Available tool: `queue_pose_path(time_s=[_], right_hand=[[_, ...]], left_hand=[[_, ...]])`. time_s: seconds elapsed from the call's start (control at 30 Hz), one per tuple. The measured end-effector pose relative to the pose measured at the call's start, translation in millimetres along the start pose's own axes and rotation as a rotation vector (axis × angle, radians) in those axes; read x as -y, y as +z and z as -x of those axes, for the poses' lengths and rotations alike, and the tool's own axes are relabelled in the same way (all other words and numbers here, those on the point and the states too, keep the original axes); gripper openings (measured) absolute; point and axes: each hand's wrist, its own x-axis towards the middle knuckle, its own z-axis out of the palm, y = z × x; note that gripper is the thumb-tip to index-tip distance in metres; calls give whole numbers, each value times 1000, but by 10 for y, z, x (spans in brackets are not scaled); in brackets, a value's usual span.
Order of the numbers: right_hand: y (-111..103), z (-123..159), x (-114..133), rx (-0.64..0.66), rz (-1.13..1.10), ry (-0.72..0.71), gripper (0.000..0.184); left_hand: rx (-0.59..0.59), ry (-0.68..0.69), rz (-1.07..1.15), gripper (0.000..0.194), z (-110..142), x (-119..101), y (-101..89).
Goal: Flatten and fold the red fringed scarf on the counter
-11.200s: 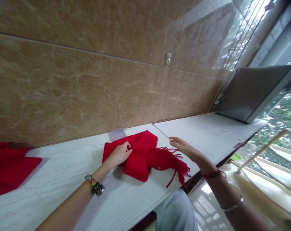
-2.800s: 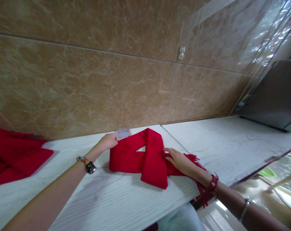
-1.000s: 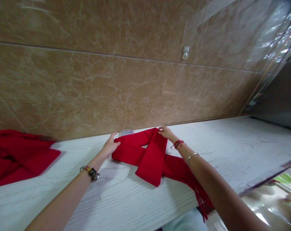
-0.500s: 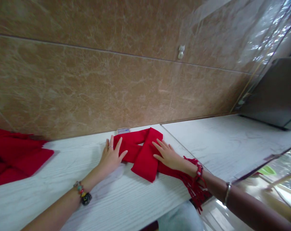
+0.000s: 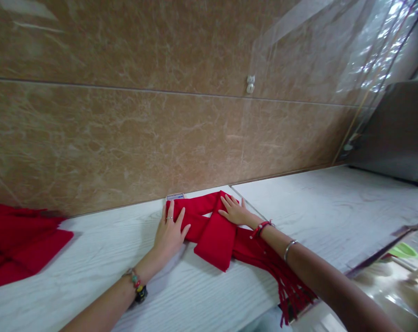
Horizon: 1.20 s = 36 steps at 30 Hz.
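A red scarf (image 5: 215, 237) with a fringed end lies folded on the white wood-grain table, one flat band crossing over the rest. My left hand (image 5: 171, 230) rests on the scarf's left end, fingers spread. On the upper part of the crossing band lies my right hand (image 5: 237, 212), its fingers stretched out flat. Under my right forearm the scarf runs down to the right, and its fringe hangs at the table's front edge. Another piece of red cloth (image 5: 22, 249) lies in a loose heap at the far left, apart from both hands.
A small flat object, perhaps a phone (image 5: 175, 197), lies by the wall behind the scarf. The brown tiled wall (image 5: 126, 138) borders the table (image 5: 101, 240) at the back. A grey box-like thing (image 5: 391, 133) stands at the right end. A green basin (image 5: 404, 250) is beyond the front edge.
My right hand has slid up the crossing band towards its top corner. My left hand stays on the left end of the scarf. The view has shifted slightly.
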Motion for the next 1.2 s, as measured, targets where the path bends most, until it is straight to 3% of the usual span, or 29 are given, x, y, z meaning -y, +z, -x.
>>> queue_pose_path(time_s=[0.2, 0.33, 0.53, 0.67, 0.9, 1.2], right_hand=[[-126, -31, -542, 129, 19, 159, 68], [-175, -192, -813, 183, 11, 209, 65], [-132, -571, -952, 187, 4, 270, 62], [-85, -737, -963, 203, -2, 274, 59], [-27, -749, -1059, 188, -5, 256, 60], [-15, -706, -1305, 132, -5, 272, 65]], left_hand=[[72, 37, -55, 46, -315, -405, 212], [195, 52, -94, 49, -579, -608, 369], [431, -7, -102, 55, -989, -549, 541], [512, -46, -101, 59, -1080, -471, 598], [568, -78, -49, 72, -1031, -612, 550], [448, -58, 71, 72, -1067, -797, 658]])
